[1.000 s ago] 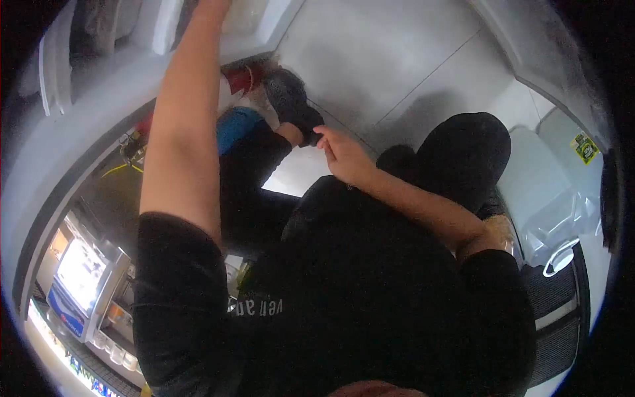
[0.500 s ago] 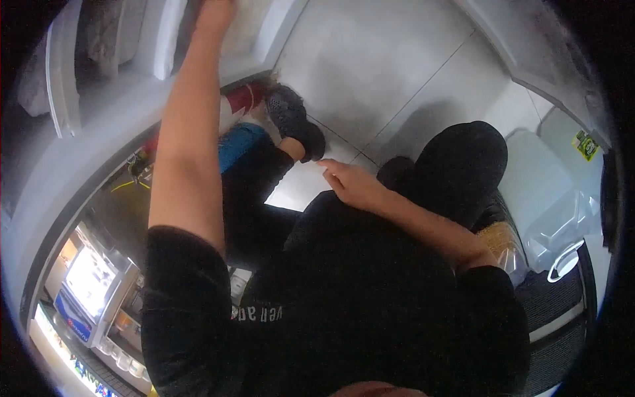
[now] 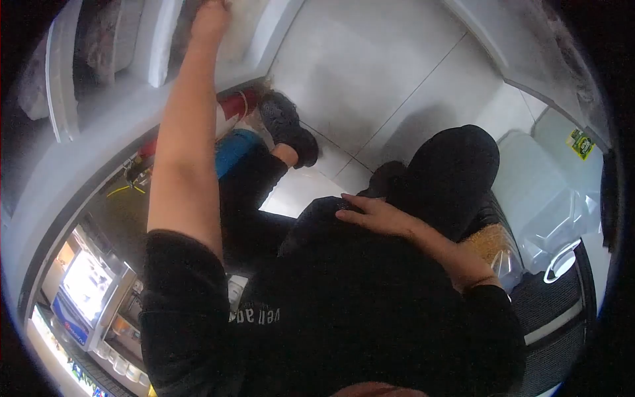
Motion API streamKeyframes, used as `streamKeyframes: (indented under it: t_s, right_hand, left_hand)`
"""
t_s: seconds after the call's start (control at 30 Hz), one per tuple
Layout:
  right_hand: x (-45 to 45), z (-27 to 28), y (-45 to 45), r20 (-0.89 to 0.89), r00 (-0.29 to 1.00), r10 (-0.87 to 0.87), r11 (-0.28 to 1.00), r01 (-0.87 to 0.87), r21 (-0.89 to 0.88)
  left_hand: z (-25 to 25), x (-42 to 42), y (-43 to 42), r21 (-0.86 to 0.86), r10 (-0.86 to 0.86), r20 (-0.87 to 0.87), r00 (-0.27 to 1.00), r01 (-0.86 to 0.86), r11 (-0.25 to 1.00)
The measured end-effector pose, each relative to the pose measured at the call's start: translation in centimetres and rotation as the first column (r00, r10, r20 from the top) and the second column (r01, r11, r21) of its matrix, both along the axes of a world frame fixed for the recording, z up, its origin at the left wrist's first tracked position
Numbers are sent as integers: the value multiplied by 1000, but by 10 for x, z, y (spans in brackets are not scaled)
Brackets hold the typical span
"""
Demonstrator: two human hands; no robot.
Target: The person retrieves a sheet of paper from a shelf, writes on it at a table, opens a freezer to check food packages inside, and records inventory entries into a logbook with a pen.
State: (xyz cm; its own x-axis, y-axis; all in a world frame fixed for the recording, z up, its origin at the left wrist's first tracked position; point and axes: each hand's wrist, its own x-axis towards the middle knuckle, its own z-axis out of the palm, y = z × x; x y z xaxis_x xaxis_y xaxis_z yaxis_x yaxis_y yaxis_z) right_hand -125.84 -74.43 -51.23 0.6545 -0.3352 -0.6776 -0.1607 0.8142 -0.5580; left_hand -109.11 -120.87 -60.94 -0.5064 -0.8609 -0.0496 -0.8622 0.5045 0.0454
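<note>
My left hand (image 3: 210, 20) reaches up to the top edge, among the white frosted slats (image 3: 165, 46) of what looks like an open freezer. Its fingers are mostly out of sight, so I cannot tell whether they grip anything. On the dark cloth over my thigh rests my right hand (image 3: 376, 216), its fingers extended and apart, holding nothing. Below the left arm's reach, a dark shoe (image 3: 291, 129) is on the tiled floor, beside a blue item (image 3: 237, 151) and a red one (image 3: 239, 102).
Clear plastic jugs (image 3: 539, 175) stand at the right, near a bag of yellowish grains (image 3: 488, 248). A frosty white panel (image 3: 509, 46) edges the upper right. At the lower left is a lit display fridge (image 3: 74, 317). Pale tiles (image 3: 370, 73) cover the floor.
My right hand has drawn back and down onto my thigh, its fingers spreading from a pointing shape. My left hand stays at the frosted slats, with the view shifted slightly.
</note>
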Motion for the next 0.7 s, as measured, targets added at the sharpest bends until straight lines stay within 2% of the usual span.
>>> streamKeyframes:
  t_s: [0.13, 0.23, 0.3, 0.33, 0.4, 0.43, 0.47, 0.5, 0.53, 0.57, 0.6, 0.63, 0.67, 0.7]
  right_hand:
    - [4, -5, 4, -5, 1000, 2, 1000, -2, -1]
    - [6, -4, 3, -34, 999, 23, 1000, -23, 8]
    - [6, -11, 3, -31, 996, 87, 996, -87, 3]
    - [3, -13, -6, -29, 996, 83, 996, -84, -15]
    - [-8, -13, -37, -286, 935, 209, 940, -272, -204]
    - [-21, -5, -65, -345, 930, 128, 939, -225, -258]
    - [-32, -4, -95, -398, 916, 41, 932, -179, -316]
    - [-36, -22, -119, -405, 910, -86, 881, -120, -457]
    - [-40, -44, -146, -391, 895, -213, 806, -65, -588]
    - [-44, -63, -186, -381, 882, -278, 734, -61, -677]
    - [-39, -98, -224, -351, 829, -435, 650, 18, -760]
    - [-44, -116, -261, -277, 798, -536, 551, 82, -831]
    - [-45, -106, -291, -299, 724, -622, 581, 172, -795]
    - [-38, -127, -322, -174, 648, -742, 420, 246, -874]
  left_hand:
    - [12, -7, 6, -14, 2, 91, 996, -1, 1000]
    - [-8, 9, -13, 49, -31, 84, 996, 27, 998]
    - [-8, 19, -26, 187, -6, 131, 991, -19, 982]
    - [1, 16, -27, 169, -7, 134, 991, -16, 985]
    - [22, 4, -8, 246, 71, 159, 985, -109, 963]
    - [33, 0, 4, 226, 68, 157, 985, -103, 969]
    - [45, -6, 19, 201, 197, 20, 980, -197, 960]
    - [50, -9, 22, 191, 314, -124, 941, -287, 939]
    - [49, -10, 17, 170, 302, -133, 944, -279, 945]
    - [43, -6, 12, 185, 356, -92, 930, -336, 924]
    - [39, -3, 6, 202, 411, -49, 910, -394, 897]
    - [38, -2, 4, 192, 405, -55, 913, -388, 901]
    - [37, 1, 5, 200, 344, -98, 934, -320, 926]
    - [36, 4, 7, 208, 286, -137, 948, -255, 944]
